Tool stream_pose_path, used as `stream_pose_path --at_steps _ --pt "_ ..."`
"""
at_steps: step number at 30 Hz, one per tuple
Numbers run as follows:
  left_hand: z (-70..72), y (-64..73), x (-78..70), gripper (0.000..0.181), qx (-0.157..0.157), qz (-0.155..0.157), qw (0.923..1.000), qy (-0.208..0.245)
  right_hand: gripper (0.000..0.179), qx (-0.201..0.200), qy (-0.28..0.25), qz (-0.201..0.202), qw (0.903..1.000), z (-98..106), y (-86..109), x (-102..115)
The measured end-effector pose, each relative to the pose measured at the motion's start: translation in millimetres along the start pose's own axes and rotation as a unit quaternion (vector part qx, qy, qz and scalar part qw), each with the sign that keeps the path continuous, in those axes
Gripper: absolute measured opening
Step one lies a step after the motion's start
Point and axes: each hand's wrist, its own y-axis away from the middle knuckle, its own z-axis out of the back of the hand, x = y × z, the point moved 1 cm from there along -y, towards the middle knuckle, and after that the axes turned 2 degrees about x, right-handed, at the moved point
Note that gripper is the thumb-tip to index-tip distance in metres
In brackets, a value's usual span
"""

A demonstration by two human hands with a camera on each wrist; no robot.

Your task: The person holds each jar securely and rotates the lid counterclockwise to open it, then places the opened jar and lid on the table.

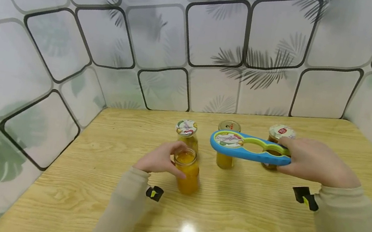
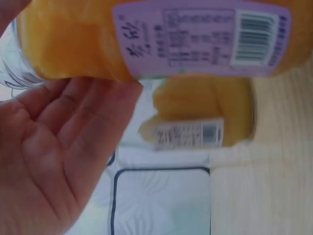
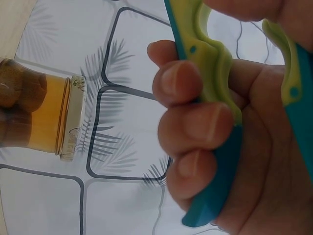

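Observation:
My left hand [image 1: 161, 158] holds a lidless glass jar [image 1: 188, 179] of orange fruit near its top, thumb on the near side and fingers behind. In the left wrist view that jar [image 2: 195, 39] shows a purple label with a barcode. My right hand [image 1: 321, 161] grips the handles of a blue and green jar opener [image 1: 251, 154], held level above the table. A patterned lid [image 1: 229, 140] shows inside the opener's large ring. In the right wrist view, curled fingers [image 3: 195, 125] wrap one handle of the opener [image 3: 215, 181].
Just behind the lidless jar is a jar with a patterned lid [image 1: 187, 128]. A gold-lidded jar [image 1: 224, 161] stands partly hidden behind the opener. Near my right hand is a jar of dark contents [image 3: 29, 107] with a white lid [image 1: 282, 132]. A patterned wall [image 1: 212, 87] borders the wooden table [image 1: 244, 230].

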Motion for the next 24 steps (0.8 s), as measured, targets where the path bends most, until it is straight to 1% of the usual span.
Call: stream_pose_path --at_steps 2,7,9,11,14,21,24 --pt "4.4 2.7 1.8 0.058 -0.014 0.013 0.9998 -0.012 0.031 0.0 -0.002 0.0 1.0 0 -0.1 0" --pt "15.1 7.8 8.8 0.06 -0.05 0.055 0.9971 -0.016 0.042 -0.002 -0.001 -0.002 1.0 0 0.3 1" --pt "19.1 9.9 11.7 0.062 -0.067 0.077 0.9947 -0.014 0.047 -0.002 0.001 -0.002 1.0 0 0.5 2" --pt "22.9 12.3 13.9 0.062 -0.084 0.1 0.9913 -0.015 0.048 -0.005 0.002 -0.001 1.0 0 0.5 2" --pt "27.8 15.6 16.8 0.062 -0.105 0.126 0.9862 -0.02 0.045 -0.008 0.005 0.002 1.0 1 0.7 3" --pt "35.7 20.1 22.5 0.061 -0.14 0.162 0.9767 -0.016 0.04 -0.017 0.002 0.007 0.9998 0 1.7 3" --pt "38.1 20.9 25.5 0.062 -0.156 0.172 0.9725 -0.012 0.04 -0.017 0.001 0.005 0.9998 1 1.5 3"
